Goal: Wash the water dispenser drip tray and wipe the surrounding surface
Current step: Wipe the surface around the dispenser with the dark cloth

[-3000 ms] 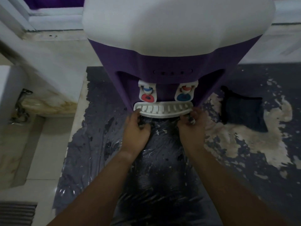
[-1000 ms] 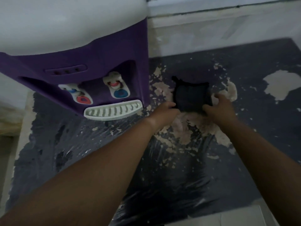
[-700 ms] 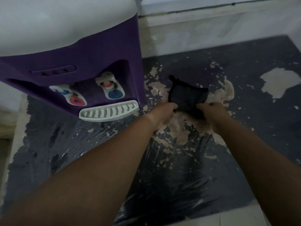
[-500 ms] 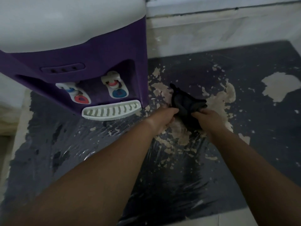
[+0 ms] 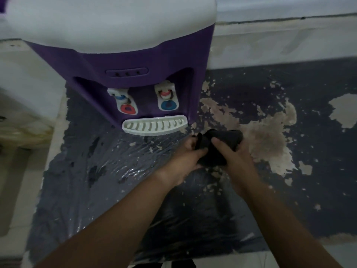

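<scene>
A purple and white water dispenser [image 5: 135, 60] stands at the back left of the counter. Its white slotted drip tray [image 5: 154, 125] sits in place under the two taps. Just right of the tray, a dark cloth [image 5: 222, 140] is bunched up between both hands above the counter. My left hand [image 5: 185, 159] grips its left side and my right hand [image 5: 231, 157] grips its right side. Part of the cloth is hidden by my fingers.
The counter top [image 5: 289, 151] is dark with worn, peeling pale patches to the right of the dispenser and a shiny wet-looking film in front of it. A pale wall ledge [image 5: 289, 35] runs behind. The counter drops off at the left edge [image 5: 56, 132].
Both hands left the drip tray, reached right to the flat cloth, gathered it up and brought it toward me and leftward. The tray has stayed in the dispenser.
</scene>
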`<state>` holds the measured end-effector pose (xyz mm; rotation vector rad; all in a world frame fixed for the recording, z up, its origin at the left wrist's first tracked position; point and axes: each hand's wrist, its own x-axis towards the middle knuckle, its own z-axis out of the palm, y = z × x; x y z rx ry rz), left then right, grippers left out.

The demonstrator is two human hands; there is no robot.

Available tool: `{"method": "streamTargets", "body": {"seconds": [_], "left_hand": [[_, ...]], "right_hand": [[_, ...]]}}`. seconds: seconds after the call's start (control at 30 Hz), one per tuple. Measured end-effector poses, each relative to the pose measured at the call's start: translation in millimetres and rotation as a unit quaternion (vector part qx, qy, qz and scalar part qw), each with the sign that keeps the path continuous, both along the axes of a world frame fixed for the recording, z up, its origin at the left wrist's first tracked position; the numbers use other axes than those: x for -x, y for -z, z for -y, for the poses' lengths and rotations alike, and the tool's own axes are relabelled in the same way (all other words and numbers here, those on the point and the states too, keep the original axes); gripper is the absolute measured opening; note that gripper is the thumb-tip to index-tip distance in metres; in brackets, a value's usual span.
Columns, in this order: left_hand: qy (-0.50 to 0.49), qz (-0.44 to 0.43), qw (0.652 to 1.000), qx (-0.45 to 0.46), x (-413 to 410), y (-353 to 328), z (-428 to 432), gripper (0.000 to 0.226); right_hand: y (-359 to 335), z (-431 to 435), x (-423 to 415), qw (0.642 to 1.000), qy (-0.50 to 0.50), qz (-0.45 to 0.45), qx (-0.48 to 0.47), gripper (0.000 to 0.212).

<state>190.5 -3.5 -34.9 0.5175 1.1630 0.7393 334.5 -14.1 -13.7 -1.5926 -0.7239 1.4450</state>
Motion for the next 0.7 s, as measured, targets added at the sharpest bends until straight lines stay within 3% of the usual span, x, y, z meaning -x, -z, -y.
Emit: {"method": "streamTargets", "body": {"seconds": [0.07, 0.13, 0.23, 0.27, 0.33, 0.4, 0.43, 0.53, 0.7], "left_hand": [[0.025, -0.026, 0.999, -0.021, 9.8, -5.6, 13.7, 0.023], [0.044, -0.072, 0.994, -0.068, 28.5, -9.6, 27.6, 0.027], [0.052, -0.214, 0.952, -0.212, 75.1, -6.4, 51.9, 0.027], [0.049, -0.296, 0.919, -0.256, 96.2, -2.1, 61.2, 0.028], [0.026, -0.480, 0.821, -0.309, 147.7, 13.8, 83.6, 0.035], [0.030, -0.627, 0.730, -0.271, 203.4, 31.4, 110.8, 0.044], [0.052, -0.672, 0.703, -0.229, 225.6, 37.5, 125.0, 0.050], [0.137, -0.719, 0.655, -0.188, 259.8, 54.3, 153.9, 0.064], [0.149, -0.733, 0.632, -0.205, 269.8, 68.2, 155.3, 0.062]], "right_hand": [[0.2, 9.4, 20.8, 0.997, -0.025, 0.070, -0.020, 0.074], [2.5, 14.2, 39.0, 0.991, -0.050, 0.115, -0.044, 0.062], [12.8, 15.1, 61.3, 0.977, -0.099, 0.170, -0.078, 0.058], [16.9, 14.2, 67.6, 0.969, -0.105, 0.202, -0.093, 0.055], [22.5, 11.8, 78.5, 0.955, -0.092, 0.244, -0.139, 0.058], [28.7, 5.4, 82.2, 0.944, -0.074, 0.259, -0.192, 0.075], [34.2, 1.1, 83.1, 0.929, -0.084, 0.293, -0.208, 0.080], [58.0, -3.1, 92.2, 0.866, -0.148, 0.435, -0.197, 0.072], [86.3, 10.7, 128.4, 0.821, -0.164, 0.511, -0.196, 0.049]]}}
